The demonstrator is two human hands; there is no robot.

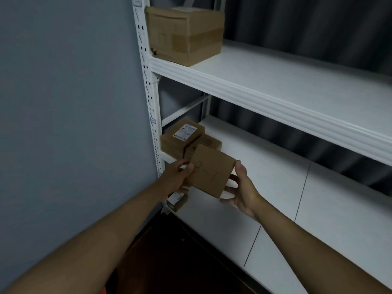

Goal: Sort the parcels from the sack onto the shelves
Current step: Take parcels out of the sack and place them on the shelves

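Note:
A small brown cardboard parcel (210,171) with pen marks on its top is held between both hands, just in front of the left end of the middle shelf (265,158). My left hand (177,178) grips its left edge, thumb on top. My right hand (241,187) holds its right edge, fingers curled under it. Behind it on that shelf lie two brown parcels, one bearing a white label (182,136) and one beside it (209,143). A large taped carton (186,35) stands on the upper shelf (275,81). The sack is out of sight.
White rack upright (148,81) stands against a grey wall (63,102) on the left. A labelled parcel (177,199) lies on the lowest shelf (307,219), partly hidden under my left hand. Dark floor (169,262) lies below. A dark curtain (307,24) hangs behind the rack.

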